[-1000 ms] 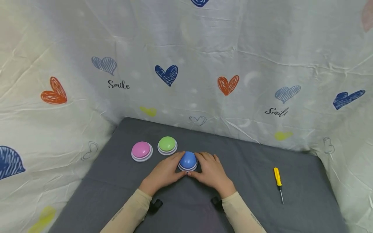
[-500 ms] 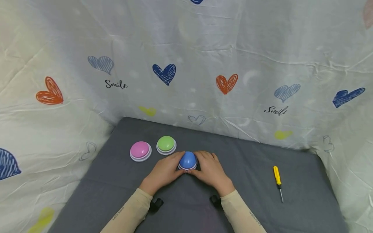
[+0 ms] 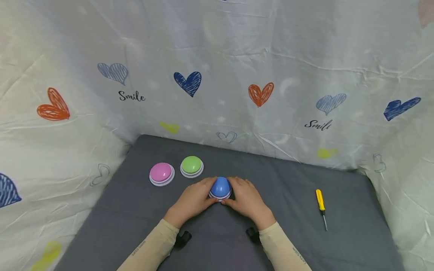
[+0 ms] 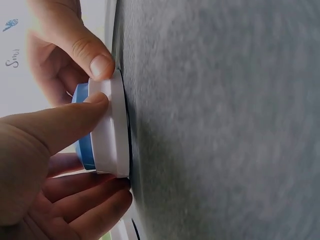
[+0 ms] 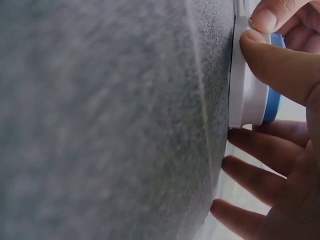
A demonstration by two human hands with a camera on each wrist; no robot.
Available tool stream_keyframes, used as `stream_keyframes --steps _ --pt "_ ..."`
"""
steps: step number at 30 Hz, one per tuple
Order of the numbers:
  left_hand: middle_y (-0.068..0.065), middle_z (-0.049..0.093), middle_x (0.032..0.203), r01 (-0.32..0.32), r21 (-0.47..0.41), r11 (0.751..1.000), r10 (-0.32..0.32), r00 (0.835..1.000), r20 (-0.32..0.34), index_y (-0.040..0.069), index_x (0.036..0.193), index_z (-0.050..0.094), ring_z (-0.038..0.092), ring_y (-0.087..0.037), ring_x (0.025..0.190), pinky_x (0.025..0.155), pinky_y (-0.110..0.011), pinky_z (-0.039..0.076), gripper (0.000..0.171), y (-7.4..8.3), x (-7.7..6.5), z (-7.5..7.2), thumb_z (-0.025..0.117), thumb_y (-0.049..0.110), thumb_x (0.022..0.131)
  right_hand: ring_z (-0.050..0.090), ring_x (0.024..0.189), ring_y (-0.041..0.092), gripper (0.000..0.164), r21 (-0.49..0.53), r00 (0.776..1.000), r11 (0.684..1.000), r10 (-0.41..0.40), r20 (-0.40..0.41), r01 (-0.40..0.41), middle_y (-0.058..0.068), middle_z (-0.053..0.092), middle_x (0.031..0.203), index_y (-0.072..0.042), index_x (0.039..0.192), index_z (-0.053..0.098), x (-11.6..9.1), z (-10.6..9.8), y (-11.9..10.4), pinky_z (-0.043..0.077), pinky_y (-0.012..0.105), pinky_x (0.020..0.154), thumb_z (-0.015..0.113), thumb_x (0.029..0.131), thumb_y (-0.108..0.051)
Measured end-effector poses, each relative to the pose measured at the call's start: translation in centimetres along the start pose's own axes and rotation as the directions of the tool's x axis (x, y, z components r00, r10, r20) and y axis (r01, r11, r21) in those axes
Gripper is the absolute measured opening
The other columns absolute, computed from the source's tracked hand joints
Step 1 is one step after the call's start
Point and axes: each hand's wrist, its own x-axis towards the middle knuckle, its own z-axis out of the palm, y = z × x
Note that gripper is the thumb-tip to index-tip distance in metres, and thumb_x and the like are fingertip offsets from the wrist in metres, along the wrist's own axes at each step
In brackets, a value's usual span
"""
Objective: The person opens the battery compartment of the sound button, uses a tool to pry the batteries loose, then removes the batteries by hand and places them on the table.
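Observation:
A blue dome button (image 3: pixel 220 187) with a white round base sits on the grey cloth-covered table, between my two hands. My left hand (image 3: pixel 194 198) holds its left side, thumb at the near edge of the white base (image 4: pixel 107 130) and fingers around the far side. From the right, my right hand (image 3: pixel 249 199) grips the same base, its thumb close to the other thumb. In the right wrist view the base (image 5: pixel 245 95) lies flat against the cloth. A green button (image 3: pixel 191 165) and a pink button (image 3: pixel 161 172) stand to the left, untouched.
A yellow-handled screwdriver (image 3: pixel 320 201) lies at the right of the grey table (image 3: pixel 281 233). White curtains with printed hearts (image 3: pixel 187 83) hang behind the table and along both sides.
The blue button, held in both hands, has shifted slightly right and nearer, away from the green and pink buttons. The head view has tilted a little.

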Motion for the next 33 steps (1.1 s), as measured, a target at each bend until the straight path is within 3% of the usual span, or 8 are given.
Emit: stream_keyframes --steps 7,17,26,33 --pt "-0.012 0.059 0.134 -0.008 0.014 1.0 0.008 1.0 0.001 0.004 0.142 0.051 0.061 -0.025 0.117 0.091 -0.044 0.052 0.073 0.7 0.0 0.3 0.08 0.038 0.085 0.047 0.134 0.029 0.082 -0.007 1.0 1.0 0.0 0.031 0.0 0.011 0.054 0.142 -0.011 0.146 0.047 -0.8 -0.4 0.2 0.034 0.054 0.11 0.081 0.081 -0.047" --pt "-0.01 0.061 0.131 -0.021 -0.03 0.999 0.021 1.0 -0.017 0.006 0.141 0.054 0.062 -0.023 0.116 0.091 -0.042 0.052 0.071 1.6 -0.2 0.8 0.079 0.041 0.084 0.051 0.13 0.028 0.084 -0.019 0.999 0.999 -0.032 -0.017 0.031 0.009 0.057 0.139 -0.011 0.147 0.046 -2.1 -0.3 0.8 0.034 0.054 0.109 0.083 0.079 -0.045" --pt "-0.003 0.062 0.128 -0.029 -0.052 0.998 0.028 0.999 -0.019 0.012 0.139 0.056 0.062 -0.017 0.113 0.089 -0.04 0.053 0.069 1.6 -0.3 1.2 0.074 0.052 0.086 0.053 0.126 0.023 0.089 -0.055 0.995 0.995 -0.086 -0.046 0.084 0.003 0.056 0.14 -0.017 0.151 0.042 -3.2 -0.7 1.1 0.031 0.056 0.11 0.084 0.077 -0.044" --pt "0.0 0.062 0.128 -0.029 -0.106 0.994 0.031 0.999 0.012 0.015 0.139 0.056 0.06 -0.012 0.114 0.091 -0.036 0.052 0.066 1.9 -0.3 1.2 0.066 0.057 0.089 0.053 0.124 0.02 0.078 -0.109 0.986 0.985 -0.143 -0.08 0.134 0.0 0.059 0.133 -0.025 0.15 0.044 -4.1 -1.1 1.4 0.032 0.056 0.109 0.081 0.083 -0.04"
